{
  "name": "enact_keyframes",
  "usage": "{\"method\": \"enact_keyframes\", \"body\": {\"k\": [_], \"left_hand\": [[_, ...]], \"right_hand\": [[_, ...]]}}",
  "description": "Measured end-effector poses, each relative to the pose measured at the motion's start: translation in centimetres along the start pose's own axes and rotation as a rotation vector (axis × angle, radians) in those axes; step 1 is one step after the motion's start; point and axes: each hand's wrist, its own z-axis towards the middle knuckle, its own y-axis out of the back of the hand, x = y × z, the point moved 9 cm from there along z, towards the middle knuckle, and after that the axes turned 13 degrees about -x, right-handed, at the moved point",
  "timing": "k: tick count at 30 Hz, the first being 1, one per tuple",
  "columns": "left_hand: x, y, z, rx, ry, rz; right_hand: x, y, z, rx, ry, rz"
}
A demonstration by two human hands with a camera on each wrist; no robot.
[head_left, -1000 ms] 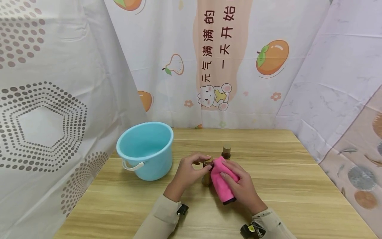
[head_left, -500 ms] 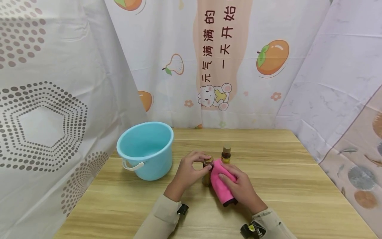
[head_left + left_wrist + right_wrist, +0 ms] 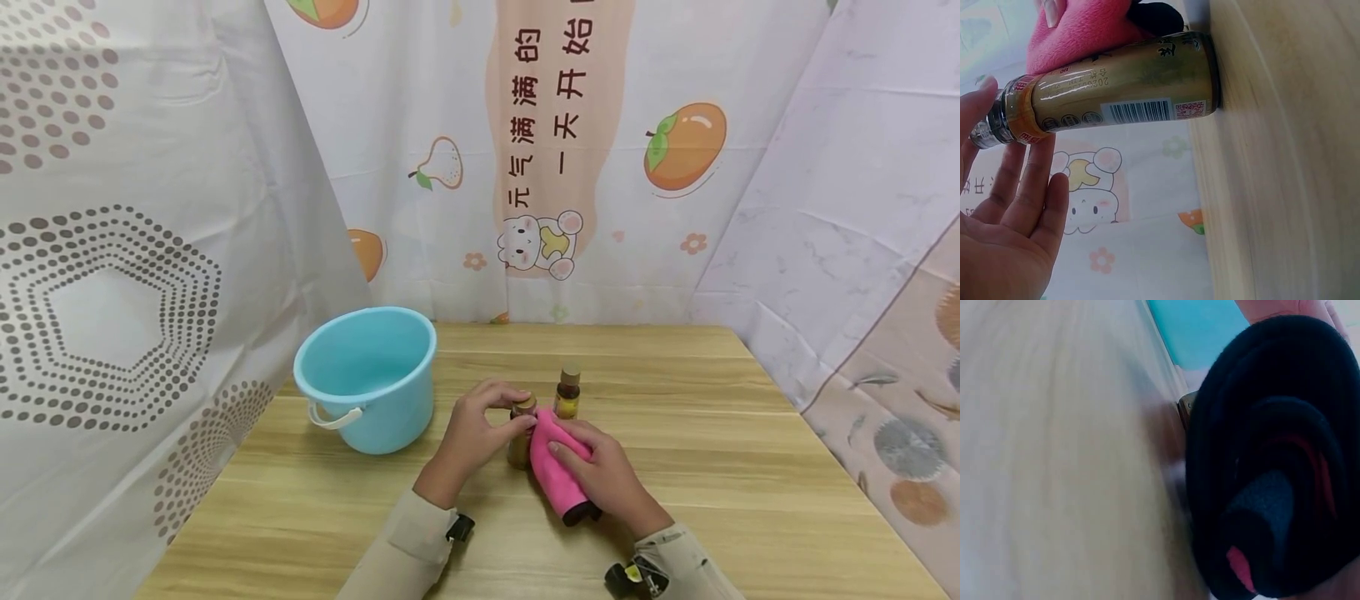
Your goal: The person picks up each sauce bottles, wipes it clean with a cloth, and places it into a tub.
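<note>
A small glass bottle with a gold label (image 3: 1129,87) stands on the wooden table, a barcode facing the left wrist camera. My left hand (image 3: 474,425) pinches its capped neck between thumb and fingers; the other fingers spread behind it. A folded pink cloth (image 3: 557,475) with black edging (image 3: 1204,444) is gripped in my right hand (image 3: 606,468) and lies against the bottle's right side. Behind the cloth, a second bottle, brown with a yellow label and gold cap (image 3: 567,396), stands upright, its base hidden.
To the left on the table (image 3: 712,400) stands a light blue bucket (image 3: 390,417) with a white handle (image 3: 335,417). Printed curtains (image 3: 637,275) hang behind the table and at both sides.
The pink cloth and right hand have slid a little down along the bottle, toward me, uncovering more of the second bottle's label. The left hand keeps its hold on the neck.
</note>
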Motion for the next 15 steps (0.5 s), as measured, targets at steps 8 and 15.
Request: {"method": "enact_keyframes", "body": {"k": [8, 15], "left_hand": [[-0.07, 0.05, -0.02, -0.005, 0.005, 0.007], [-0.13, 0.10, -0.10, -0.016, -0.023, 0.037]], "right_hand": [[-0.12, -0.14, -0.05, 0.008, -0.020, -0.048], [-0.11, -0.12, -0.13, 0.019, -0.048, -0.043]]}}
